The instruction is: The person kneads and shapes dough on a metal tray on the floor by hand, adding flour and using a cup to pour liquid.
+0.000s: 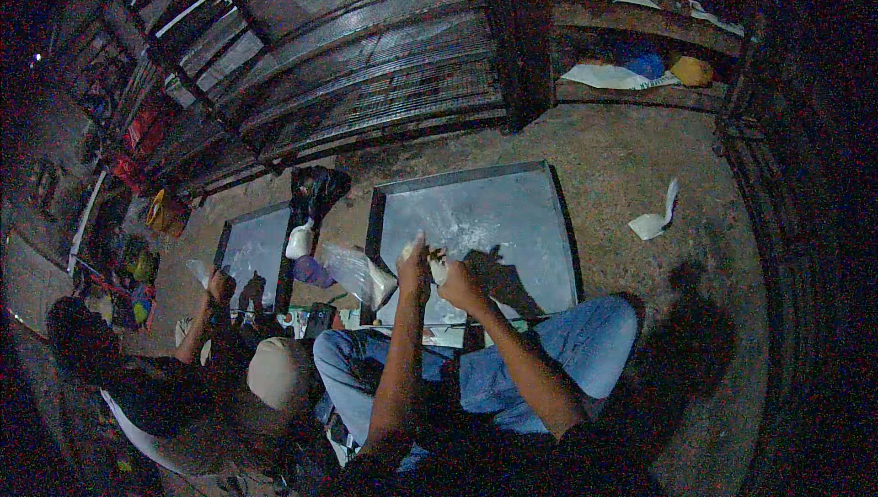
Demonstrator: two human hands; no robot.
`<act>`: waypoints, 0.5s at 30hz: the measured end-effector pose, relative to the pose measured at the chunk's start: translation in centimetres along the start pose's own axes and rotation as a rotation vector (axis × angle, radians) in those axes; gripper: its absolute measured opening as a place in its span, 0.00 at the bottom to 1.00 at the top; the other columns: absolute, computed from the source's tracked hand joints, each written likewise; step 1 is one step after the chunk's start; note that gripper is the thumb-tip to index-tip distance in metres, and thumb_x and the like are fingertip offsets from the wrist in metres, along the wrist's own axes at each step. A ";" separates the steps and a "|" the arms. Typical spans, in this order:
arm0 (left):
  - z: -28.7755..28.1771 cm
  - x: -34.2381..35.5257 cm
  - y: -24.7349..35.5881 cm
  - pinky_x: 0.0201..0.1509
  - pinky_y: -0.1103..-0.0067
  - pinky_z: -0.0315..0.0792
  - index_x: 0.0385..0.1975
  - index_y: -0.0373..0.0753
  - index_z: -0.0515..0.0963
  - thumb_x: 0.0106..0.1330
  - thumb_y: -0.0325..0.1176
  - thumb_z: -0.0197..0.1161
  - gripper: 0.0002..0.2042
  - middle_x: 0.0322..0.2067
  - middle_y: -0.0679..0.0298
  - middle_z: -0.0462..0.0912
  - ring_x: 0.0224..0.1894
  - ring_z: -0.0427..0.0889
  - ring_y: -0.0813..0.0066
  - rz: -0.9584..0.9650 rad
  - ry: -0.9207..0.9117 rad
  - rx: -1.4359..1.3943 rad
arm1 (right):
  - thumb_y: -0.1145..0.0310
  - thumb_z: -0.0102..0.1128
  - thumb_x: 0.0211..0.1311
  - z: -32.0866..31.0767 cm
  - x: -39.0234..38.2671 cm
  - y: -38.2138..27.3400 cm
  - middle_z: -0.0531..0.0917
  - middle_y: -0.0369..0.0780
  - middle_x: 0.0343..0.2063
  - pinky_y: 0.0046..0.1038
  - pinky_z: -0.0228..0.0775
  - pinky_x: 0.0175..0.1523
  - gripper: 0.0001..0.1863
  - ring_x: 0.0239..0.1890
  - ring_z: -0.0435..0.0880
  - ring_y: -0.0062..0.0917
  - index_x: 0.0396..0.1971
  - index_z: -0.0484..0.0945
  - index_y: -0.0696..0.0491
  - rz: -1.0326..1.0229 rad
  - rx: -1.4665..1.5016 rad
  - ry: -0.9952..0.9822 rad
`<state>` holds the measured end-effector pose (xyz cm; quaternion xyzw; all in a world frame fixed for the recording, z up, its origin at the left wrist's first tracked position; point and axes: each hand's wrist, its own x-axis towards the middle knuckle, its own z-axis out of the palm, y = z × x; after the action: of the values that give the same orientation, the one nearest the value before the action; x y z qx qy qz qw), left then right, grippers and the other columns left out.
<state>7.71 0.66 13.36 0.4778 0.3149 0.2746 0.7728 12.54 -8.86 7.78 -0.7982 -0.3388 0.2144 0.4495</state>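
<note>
In front of my crossed, jeans-clad legs, both my hands come together above the near part of a grey metal tray (485,204). A small white bundle (439,271), which looks like a filled plastic bag, is gripped between them. My left hand (413,270) is closed at its left side, thumb upward. My right hand (462,287) is wrapped round its right side. Something small and dark brown shows at the top of the bundle; its kind is too blurred to tell. White powder marks smear the tray's surface, and my hands' shadow falls across it.
A tied bag with white filling (649,225) lies on the floor at right. Left of the tray are a clear plastic bag (377,283), a purple bundle (312,271) and a black bag (317,188). A co-worker's hand (220,286) is over another tray (256,239). Slatted racks (384,67) stand behind.
</note>
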 end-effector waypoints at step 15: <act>0.5 -1.4 0.5 0.16 0.80 0.60 0.18 0.46 0.65 0.64 0.49 0.58 0.18 0.13 0.72 0.65 0.12 0.64 0.79 -0.106 -0.200 -0.088 | 0.63 0.78 0.29 -0.9 0.1 2.5 0.80 0.35 0.26 0.28 0.73 0.32 0.24 0.26 0.78 0.22 0.29 0.76 0.53 0.066 0.483 -0.563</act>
<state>7.09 -0.45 14.25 0.4511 0.2485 0.1980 0.8340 14.06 -10.26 6.10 -0.5893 -0.3627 0.5140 0.5070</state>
